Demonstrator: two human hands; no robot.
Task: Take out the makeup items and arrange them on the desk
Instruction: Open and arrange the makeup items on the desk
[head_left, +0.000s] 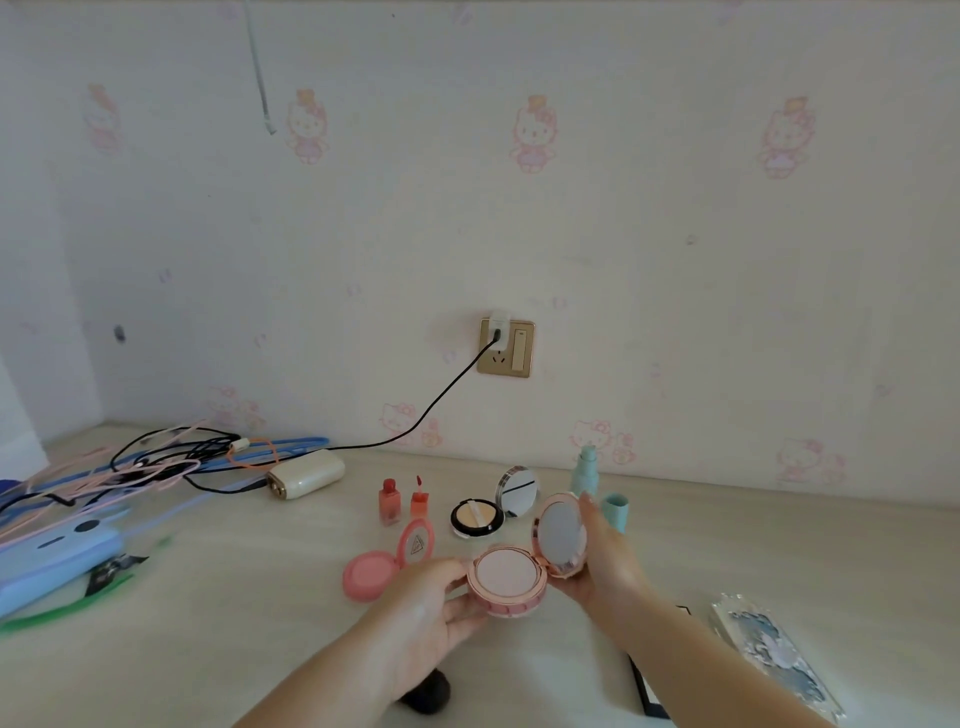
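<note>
I hold an open pink cushion compact (509, 577) above the desk (260, 649). My left hand (431, 608) grips its base from the left, and my right hand (602, 551) holds the raised mirror lid. Behind it on the desk lie an open pink blush compact (371, 574), two small red lip tint bottles (389, 501), an open black powder compact (478, 517) with its mirror standing up, and a mint bottle (586, 473) with its cap (616, 510) beside it.
Tangled cables (156, 462), a white charger box (306, 474) and a light blue device (57, 556) crowd the left of the desk. A black cable runs to the wall socket (506, 347). A patterned flat case (774, 654) and a dark object (428, 696) lie near the front.
</note>
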